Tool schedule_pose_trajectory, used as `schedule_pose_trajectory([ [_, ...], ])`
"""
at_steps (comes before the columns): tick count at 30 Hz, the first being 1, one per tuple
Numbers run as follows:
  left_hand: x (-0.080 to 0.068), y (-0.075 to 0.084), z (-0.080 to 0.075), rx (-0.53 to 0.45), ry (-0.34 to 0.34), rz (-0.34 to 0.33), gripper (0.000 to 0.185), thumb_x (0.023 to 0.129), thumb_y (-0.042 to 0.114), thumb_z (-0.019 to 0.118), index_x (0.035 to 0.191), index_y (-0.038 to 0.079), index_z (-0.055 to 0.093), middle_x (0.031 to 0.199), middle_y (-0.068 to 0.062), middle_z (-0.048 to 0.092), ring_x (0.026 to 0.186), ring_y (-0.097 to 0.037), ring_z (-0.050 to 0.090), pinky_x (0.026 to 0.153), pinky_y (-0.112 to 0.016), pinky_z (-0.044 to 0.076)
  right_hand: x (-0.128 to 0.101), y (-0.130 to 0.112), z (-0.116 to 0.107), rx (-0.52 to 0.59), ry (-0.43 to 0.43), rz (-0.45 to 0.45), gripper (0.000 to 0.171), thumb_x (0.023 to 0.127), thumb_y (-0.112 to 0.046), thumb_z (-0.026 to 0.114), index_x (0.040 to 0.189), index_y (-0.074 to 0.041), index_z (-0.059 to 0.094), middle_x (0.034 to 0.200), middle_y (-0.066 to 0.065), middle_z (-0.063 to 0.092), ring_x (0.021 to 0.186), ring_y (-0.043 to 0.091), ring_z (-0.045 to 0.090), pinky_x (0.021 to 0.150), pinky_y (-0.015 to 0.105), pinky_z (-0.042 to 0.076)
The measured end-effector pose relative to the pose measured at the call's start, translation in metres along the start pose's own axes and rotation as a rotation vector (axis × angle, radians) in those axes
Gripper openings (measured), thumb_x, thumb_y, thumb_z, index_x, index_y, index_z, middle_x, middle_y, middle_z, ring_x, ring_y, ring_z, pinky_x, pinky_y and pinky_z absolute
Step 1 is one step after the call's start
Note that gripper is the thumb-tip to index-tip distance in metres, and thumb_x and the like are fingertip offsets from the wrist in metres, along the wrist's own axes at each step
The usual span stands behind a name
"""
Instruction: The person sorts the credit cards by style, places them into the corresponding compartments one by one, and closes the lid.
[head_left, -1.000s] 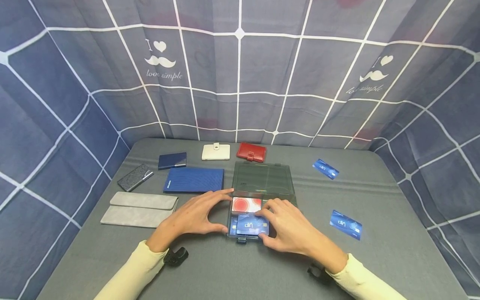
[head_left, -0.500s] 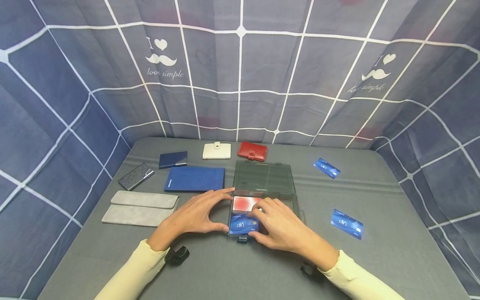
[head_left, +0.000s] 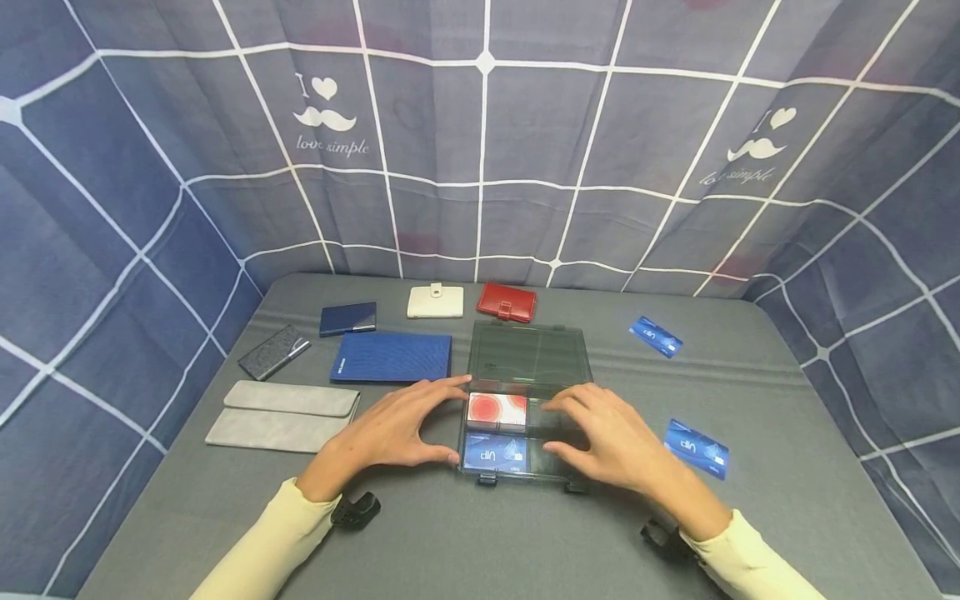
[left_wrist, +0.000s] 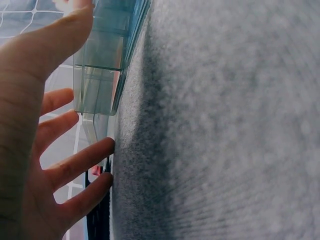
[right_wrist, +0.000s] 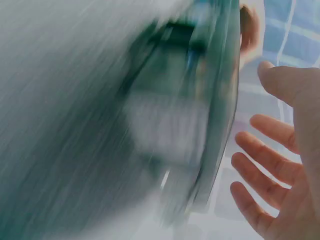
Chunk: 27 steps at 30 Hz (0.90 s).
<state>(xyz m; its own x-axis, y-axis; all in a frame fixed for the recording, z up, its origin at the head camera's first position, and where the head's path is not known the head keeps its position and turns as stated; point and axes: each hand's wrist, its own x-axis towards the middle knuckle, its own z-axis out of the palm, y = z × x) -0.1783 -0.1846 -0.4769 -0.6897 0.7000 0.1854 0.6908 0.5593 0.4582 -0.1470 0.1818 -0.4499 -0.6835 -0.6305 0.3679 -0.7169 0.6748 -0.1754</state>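
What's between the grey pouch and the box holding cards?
The left hand: the head view shows it between the grey pouch and the box.

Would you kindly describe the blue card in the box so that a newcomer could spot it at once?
On the grey table, find the open translucent box with the left hand at its side. In its near left compartment, closer than the red-and-white card, lies the blue VIP card. Unlike the two loose VIP cards at right, it lies inside the box.
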Motion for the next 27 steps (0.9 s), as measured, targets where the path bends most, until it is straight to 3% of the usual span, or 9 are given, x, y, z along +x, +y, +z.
schedule_pose_trajectory([
  [6, 0.001, 0.001, -0.001, -0.003, -0.007, -0.006, 0.083, 0.084, 0.065, 0.085, 0.148, 0.018, 0.061, 0.172, 0.008, 0.04, 0.154, -0.021, 0.045, 0.127, -0.053, 0.035, -0.047, 0.047, -0.016, -0.015, 0.058, 0.166, 0.053, 0.083, -0.035, 0.092, 0.127, -0.014, 0.073, 0.123, 0.003, 0.074, 0.115, 0.031, 0.07, 0.094, 0.056, 0.058],
  [11, 0.002, 0.001, -0.001, -0.012, -0.011, -0.011, 0.083, 0.085, 0.065, 0.085, 0.148, 0.018, 0.061, 0.172, 0.009, 0.039, 0.155, -0.021, 0.044, 0.128, -0.053, 0.034, -0.086, 0.071, -0.024, -0.04, 0.077, 0.264, 0.056, 0.079, -0.028, 0.095, 0.128, -0.013, 0.072, 0.12, 0.003, 0.075, 0.112, 0.031, 0.07, 0.091, 0.057, 0.056],
  [18, 0.0, 0.0, 0.0, -0.003, -0.003, -0.006, 0.082, 0.084, 0.063, 0.087, 0.148, 0.018, 0.061, 0.172, 0.007, 0.041, 0.154, -0.022, 0.045, 0.127, -0.053, 0.035, -0.122, 0.086, -0.027, -0.069, 0.077, 0.319, 0.069, 0.072, -0.031, 0.1, 0.132, -0.014, 0.072, 0.12, 0.007, 0.074, 0.108, 0.032, 0.068, 0.086, 0.052, 0.053],
  [27, 0.001, 0.0, 0.001, -0.004, -0.001, -0.005, 0.083, 0.084, 0.068, 0.083, 0.148, 0.019, 0.061, 0.172, 0.008, 0.041, 0.154, -0.021, 0.045, 0.127, -0.052, 0.035, -0.148, 0.099, -0.039, -0.076, 0.026, 0.344, 0.076, 0.066, -0.033, 0.103, 0.133, -0.013, 0.072, 0.117, 0.008, 0.072, 0.103, 0.03, 0.066, 0.076, 0.051, 0.056],
])
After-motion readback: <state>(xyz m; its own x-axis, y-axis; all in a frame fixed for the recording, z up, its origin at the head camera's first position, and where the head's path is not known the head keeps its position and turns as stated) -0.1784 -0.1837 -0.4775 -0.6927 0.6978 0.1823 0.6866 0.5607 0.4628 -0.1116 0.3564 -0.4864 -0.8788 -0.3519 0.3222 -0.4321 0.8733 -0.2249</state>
